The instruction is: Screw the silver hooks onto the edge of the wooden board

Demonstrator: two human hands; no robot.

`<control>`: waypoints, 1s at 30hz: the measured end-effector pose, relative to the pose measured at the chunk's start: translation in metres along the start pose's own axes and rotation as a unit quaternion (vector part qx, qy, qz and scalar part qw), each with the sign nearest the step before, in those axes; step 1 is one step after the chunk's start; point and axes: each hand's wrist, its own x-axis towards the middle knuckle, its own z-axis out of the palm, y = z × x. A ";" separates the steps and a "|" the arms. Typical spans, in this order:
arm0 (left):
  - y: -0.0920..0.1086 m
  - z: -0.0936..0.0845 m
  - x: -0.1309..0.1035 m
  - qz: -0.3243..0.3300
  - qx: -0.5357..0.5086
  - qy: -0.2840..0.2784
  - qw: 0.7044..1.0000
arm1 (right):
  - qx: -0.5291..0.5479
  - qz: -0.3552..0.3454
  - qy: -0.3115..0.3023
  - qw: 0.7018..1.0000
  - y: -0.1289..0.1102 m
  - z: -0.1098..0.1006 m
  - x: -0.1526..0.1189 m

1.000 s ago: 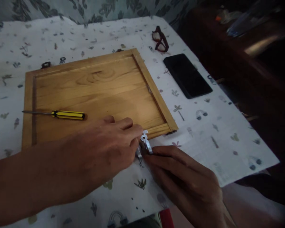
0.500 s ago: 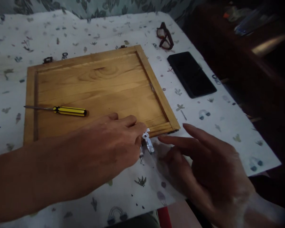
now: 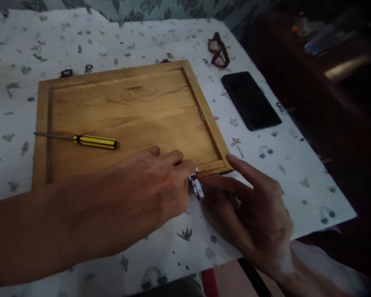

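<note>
A framed wooden panel (image 3: 126, 107) lies flat on the patterned cloth. At its near edge, towards the right corner, is a small silvery metal latch (image 3: 198, 190), partly covered by my fingers. My left hand (image 3: 154, 185) is closed over the panel's near edge, its fingers curled against the latch; the fingertips are hidden. From the right, my right hand (image 3: 253, 210) reaches in with its index fingertip at the latch and another finger stretched towards the panel's corner. No object shows in the right hand. A yellow-and-black screwdriver (image 3: 94, 141) rests on the panel's left part.
A black phone (image 3: 252, 101) and folded brown-framed glasses (image 3: 219, 51) lie on the cloth right of the panel. Dark metal fittings (image 3: 66, 73) sit at the panel's far edge. The table's right edge (image 3: 315, 150) borders dark furniture (image 3: 334, 95).
My right hand has moved left, bringing its index finger from beside the latch up to it. My left hand stays at the latch. The view has shifted slightly.
</note>
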 end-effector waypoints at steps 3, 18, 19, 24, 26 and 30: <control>0.000 0.002 0.001 -0.006 0.006 0.001 1.000 | 0.028 0.009 0.000 1.000 -0.002 0.003 0.001; -0.004 0.006 -0.012 0.005 -0.047 0.011 0.999 | -0.047 -0.034 0.010 0.998 -0.009 0.000 0.007; -0.006 0.009 -0.013 0.008 -0.055 0.014 0.998 | -0.047 -0.041 0.010 0.998 -0.009 0.000 0.007; -0.014 0.012 -0.015 0.012 -0.076 0.041 0.996 | -0.059 -0.057 0.011 0.997 -0.008 0.001 0.007; -0.016 0.009 -0.013 0.014 -0.062 0.024 0.998 | -0.077 -0.067 0.015 0.995 -0.009 0.001 0.007; -0.015 -0.004 -0.012 0.017 -0.046 -0.014 0.999 | -0.119 -0.096 0.020 0.988 -0.010 0.000 0.008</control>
